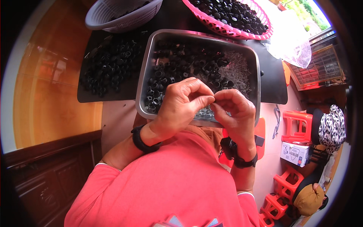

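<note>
My left hand (183, 102) and my right hand (237, 110) meet over the near side of a metal tray (142, 96). Thumb and forefinger of each are pinched, the tips almost touching. Whatever sits between them is too small or hidden to name. Beneath the hands, the tray holds many small black ring-shaped plastic parts (166, 72) on its left and middle. A heap of small clear, thin pieces (235, 70) fills its right side, and more of these show below my fingers.
The tray rests on a black table (273, 85). Loose black round parts (109, 64) are piled left of it. Behind stand a pale basket (124, 20) and a pink basket (242, 34) of black caps. Red stools (297, 126) and a white box (295, 153) are at the right.
</note>
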A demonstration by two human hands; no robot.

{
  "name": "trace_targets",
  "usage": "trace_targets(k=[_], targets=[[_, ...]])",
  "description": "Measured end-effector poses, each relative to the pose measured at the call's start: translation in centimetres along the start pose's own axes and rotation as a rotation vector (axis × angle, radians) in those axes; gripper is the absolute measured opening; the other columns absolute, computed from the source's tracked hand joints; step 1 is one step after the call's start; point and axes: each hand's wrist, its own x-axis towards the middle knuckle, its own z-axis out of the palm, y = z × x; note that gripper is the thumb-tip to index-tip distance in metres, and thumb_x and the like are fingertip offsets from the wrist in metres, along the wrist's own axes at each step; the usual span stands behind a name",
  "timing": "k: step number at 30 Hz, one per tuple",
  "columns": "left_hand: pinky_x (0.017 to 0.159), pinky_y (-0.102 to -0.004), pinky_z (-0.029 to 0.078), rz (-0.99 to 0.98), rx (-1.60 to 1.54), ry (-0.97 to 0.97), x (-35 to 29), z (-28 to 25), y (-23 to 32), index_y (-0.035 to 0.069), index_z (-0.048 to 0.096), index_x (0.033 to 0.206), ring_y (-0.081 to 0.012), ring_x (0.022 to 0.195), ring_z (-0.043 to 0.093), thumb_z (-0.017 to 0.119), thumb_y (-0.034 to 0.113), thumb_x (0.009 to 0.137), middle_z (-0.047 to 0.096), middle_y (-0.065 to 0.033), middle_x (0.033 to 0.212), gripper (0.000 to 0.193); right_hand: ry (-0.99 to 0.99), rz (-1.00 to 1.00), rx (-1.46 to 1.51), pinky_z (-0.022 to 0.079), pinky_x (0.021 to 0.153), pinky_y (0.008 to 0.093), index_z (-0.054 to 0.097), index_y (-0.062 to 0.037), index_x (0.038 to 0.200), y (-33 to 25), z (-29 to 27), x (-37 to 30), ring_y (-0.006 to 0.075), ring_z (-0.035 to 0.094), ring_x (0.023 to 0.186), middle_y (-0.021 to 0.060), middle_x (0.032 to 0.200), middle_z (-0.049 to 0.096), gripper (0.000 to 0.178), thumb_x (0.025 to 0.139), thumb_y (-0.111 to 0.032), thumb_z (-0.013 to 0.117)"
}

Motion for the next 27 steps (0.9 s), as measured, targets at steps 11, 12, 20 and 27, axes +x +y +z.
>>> trace_targets(k=[11, 12, 20, 27], targets=[[0.064, -0.0197, 0.046, -0.106, -0.393, 0.094, -0.1, -0.3, -0.2, 0.002, 0.059, 0.09, -0.0055, 0.067, 0.053, 0.061, 0.011, 0.088, 0.06, -0.0015, 0.078, 0.009, 0.095, 0.085, 0.265, 0.05, 0.069, 0.0203, 0.061, 0.0027, 0.092, -1.1, 1.2, -0.2, 0.0084, 0.061, 0.079, 0.005, 0.09, 0.062, 0.017, 0.078, 0.011, 0.062], [0.064, -0.0199, 0.045, -0.112, -0.406, 0.07, -0.1, -0.3, -0.3, 0.002, 0.059, 0.09, -0.0056, 0.068, 0.053, 0.062, 0.011, 0.088, 0.06, -0.0018, 0.078, 0.01, 0.093, 0.086, 0.265, 0.05, 0.069, 0.0203, 0.061, 0.0027, 0.092, -0.6, 1.1, -0.1, 0.0084, 0.061, 0.079, 0.005, 0.09, 0.062, 0.017, 0.078, 0.011, 0.062], [0.062, -0.0205, 0.044, -0.163, -0.467, 0.065, 0.0, -0.4, -0.6, 0.004, 0.055, 0.087, -0.0064, 0.066, 0.05, 0.059, 0.014, 0.09, 0.056, -0.0003, 0.076, 0.012, 0.05, -0.032, 0.181, 0.049, 0.067, 0.0216, 0.062, 0.0004, 0.098, 0.1, 1.4, -0.2, 0.0078, 0.058, 0.078, 0.0041, 0.084, 0.06, 0.023, 0.078, 0.011, 0.061], [0.062, -0.0195, 0.044, -0.177, -0.436, 0.047, 0.2, -0.5, -0.3, 0.005, 0.053, 0.087, -0.0057, 0.066, 0.05, 0.058, 0.014, 0.091, 0.055, 0.0004, 0.075, 0.011, 0.121, -0.21, -0.02, 0.05, 0.063, 0.0214, 0.061, 0.001, 0.095, 0.4, 1.9, 0.5, 0.0112, 0.062, 0.074, 0.006, 0.082, 0.059, 0.022, 0.075, 0.01, 0.065]])
